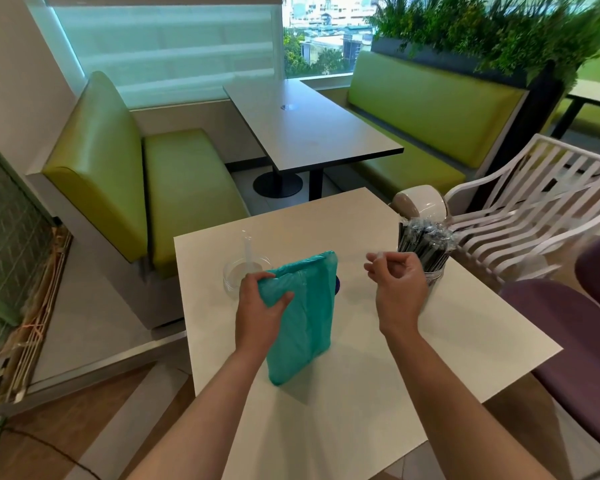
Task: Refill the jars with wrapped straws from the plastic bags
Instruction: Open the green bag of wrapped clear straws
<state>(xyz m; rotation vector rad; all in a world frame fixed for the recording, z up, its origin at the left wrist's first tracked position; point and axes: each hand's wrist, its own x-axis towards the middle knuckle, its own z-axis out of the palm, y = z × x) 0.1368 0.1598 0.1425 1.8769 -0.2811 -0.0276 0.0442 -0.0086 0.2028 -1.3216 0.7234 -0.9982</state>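
A teal plastic bag (302, 317) stands tilted on the white table (447, 341). My left hand (260, 306) grips its upper left edge. Right of the bag, my right hand (397, 282) hovers above the table with its fingers curled; I see nothing plainly held in it. Just behind that hand, a clear jar (433, 277) is packed with black wrapped straws (425, 242). Left of the bag stands a second clear jar (234, 277) with a single clear straw (247, 249) in it.
A white rounded lid (420, 202) lies at the table's far right corner. Something dark blue (338, 284) peeks out behind the bag. A white slatted chair (520, 216) and purple seats (579, 334) stand to the right, with green benches (187, 192) and another table (309, 126) beyond.
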